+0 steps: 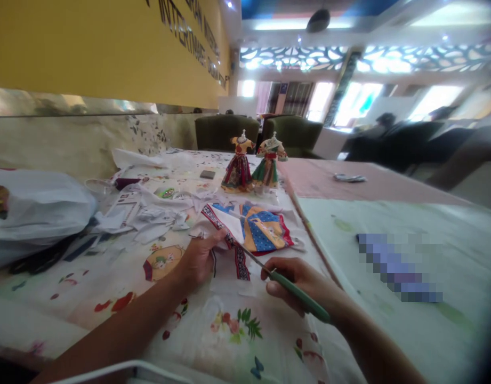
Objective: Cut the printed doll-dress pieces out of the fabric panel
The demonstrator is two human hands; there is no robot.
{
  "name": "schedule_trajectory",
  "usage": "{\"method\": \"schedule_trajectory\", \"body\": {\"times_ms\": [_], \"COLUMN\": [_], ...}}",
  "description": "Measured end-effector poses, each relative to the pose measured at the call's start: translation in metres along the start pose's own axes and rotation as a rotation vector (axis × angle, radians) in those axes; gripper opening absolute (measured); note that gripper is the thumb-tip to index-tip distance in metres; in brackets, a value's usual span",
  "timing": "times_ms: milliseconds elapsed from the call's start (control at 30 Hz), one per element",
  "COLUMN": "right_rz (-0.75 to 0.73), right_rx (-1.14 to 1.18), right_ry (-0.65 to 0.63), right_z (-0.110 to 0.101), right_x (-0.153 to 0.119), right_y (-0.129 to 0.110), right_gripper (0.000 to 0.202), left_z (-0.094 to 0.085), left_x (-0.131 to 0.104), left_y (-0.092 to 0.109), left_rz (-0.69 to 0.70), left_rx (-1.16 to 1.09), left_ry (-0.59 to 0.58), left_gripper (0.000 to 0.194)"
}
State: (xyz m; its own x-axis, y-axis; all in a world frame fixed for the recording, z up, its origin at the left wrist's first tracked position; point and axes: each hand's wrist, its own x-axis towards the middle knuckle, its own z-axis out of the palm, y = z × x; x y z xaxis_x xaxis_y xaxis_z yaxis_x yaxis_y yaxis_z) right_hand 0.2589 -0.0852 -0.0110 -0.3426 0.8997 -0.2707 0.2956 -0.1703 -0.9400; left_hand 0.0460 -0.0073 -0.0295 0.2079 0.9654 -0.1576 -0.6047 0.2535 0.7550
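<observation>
In the head view my left hand (199, 261) pinches a strip of black, white and red patterned trim (217, 220), its fingers partly hidden behind it. My right hand (295, 282) is wrapped round a pair of scissors with green handles (303, 300). The blades reach up and left to the trim close to my left fingertips; whether they are parted cannot be made out. Another end of patterned trim (241, 264) hangs below the blades. Just beyond lies a blue and yellow panelled skirt-shaped piece (263, 229) with a red edge. A printed cutout-like shape (163, 263) lies left of my left hand.
Two small dress forms in a red-skirted dress (238, 173) and a green-skirted dress (268, 169) stand farther back. White scraps (153, 218) cover the left side, beside a white plastic bag (37, 213). A blurred-out purple item (397, 269) lies right.
</observation>
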Motion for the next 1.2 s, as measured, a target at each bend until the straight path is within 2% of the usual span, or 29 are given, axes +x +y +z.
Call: {"method": "schedule_trajectory", "body": {"times_ms": [200,333,567,733,967,1200], "right_rz": [-0.003,0.012,0.034,0.056,0.016,-0.072], "right_rx": [-0.006,0.001,0.027,0.022,0.042,0.071], "right_ry": [0.04,0.052,0.058,0.046,0.046,0.034], "right_z": [0.006,0.008,0.008,0.007,0.008,0.011], "right_x": [0.003,0.005,0.01,0.009,0.011,0.016], "right_y": [0.001,0.002,0.007,0.004,0.003,0.002], "right_gripper": [0.038,0.034,0.038,0.04,0.044,0.064], "left_z": [0.0,0.0,0.003,0.001,-0.003,-0.002], "left_x": [-0.005,-0.003,-0.001,-0.004,-0.004,-0.003], "left_y": [-0.003,-0.005,-0.007,-0.007,-0.004,0.007], "left_rz": [0.06,0.095,-0.132,-0.31,-0.159,-0.191], "left_rx": [0.113,0.108,-0.012,0.101,0.215,0.19], "left_ry": [0.048,0.072,0.158,0.102,0.016,-0.063], "left_gripper": [0.044,0.049,0.037,0.016,0.031,0.036]}}
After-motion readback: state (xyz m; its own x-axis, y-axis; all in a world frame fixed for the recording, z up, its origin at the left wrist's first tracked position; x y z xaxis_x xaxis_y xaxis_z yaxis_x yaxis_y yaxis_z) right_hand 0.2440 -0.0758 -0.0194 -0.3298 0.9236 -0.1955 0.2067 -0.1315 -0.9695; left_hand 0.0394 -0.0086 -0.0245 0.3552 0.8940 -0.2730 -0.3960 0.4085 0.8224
